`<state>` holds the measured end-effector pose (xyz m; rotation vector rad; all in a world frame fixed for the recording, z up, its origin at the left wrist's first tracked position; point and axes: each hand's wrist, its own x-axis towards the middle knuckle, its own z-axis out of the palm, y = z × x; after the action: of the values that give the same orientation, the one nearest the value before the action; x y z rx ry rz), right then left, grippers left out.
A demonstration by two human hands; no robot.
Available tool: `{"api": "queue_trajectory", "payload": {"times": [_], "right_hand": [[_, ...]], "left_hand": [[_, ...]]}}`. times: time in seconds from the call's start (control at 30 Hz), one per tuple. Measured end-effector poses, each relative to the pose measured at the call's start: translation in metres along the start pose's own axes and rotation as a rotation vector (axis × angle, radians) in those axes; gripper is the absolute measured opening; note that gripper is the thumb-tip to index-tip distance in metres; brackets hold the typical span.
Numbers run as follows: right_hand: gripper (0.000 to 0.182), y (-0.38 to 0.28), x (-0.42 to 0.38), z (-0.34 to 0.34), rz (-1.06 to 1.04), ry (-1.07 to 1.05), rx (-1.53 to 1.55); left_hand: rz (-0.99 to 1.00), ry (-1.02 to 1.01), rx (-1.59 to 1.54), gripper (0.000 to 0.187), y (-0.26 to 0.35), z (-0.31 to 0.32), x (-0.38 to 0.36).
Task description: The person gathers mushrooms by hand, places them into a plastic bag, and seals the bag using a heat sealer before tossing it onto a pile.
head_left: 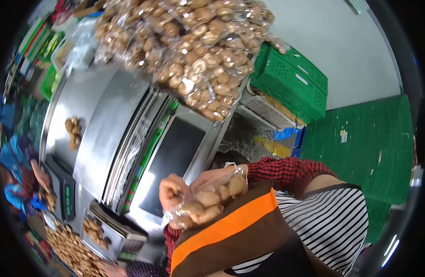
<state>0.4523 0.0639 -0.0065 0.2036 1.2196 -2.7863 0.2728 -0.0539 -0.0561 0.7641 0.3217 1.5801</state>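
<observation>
Clear plastic bag (208,201) of brown mushrooms, crumpled, close against the apron.

Mushrooms (73,131) lie on counter (90,111); crates (293,83) right.

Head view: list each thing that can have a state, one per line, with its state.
Small plastic bag: filled with mushrooms, held at its mouth by both hands.
Left hand: closed on the bag's edge.
Right hand: closed on the bag's top.
Large mushroom bag: full, lying on the steel counter's far end.
Scale tray: loaded with mushrooms.
Dark screen: blank.
Green crate: tilted against the wall.
</observation>
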Motion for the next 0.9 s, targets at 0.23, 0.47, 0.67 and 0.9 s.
{"api": "queue_trajectory", "payload": {"times": [0.23, 0.47, 0.67, 0.9], "right_hand": [[0.038, -0.058, -0.100, -0.069, -0.569, 0.447, -0.390], [0.045, -0.109, -0.163, -0.095, -0.516, 1.056, 0.061], [0.038, -0.311, -0.225, -0.245, -1.287, 0.791, 0.182], [0.051, -0.467, -0.174, -0.387, -0.242, 1.975, -1.391]], "left_hand": [[-0.358, 0.047, -0.036, 0.060, -0.042, 0.075, 0.115], [-0.740, -0.025, 0.499, 0.048, -0.077, 0.106, 0.229], [-0.641, 0.490, -0.105, 0.031, -0.087, 0.080, 0.274], [-0.504, 0.797, -0.043, 0.023, -0.058, 0.046, 0.230]]}}
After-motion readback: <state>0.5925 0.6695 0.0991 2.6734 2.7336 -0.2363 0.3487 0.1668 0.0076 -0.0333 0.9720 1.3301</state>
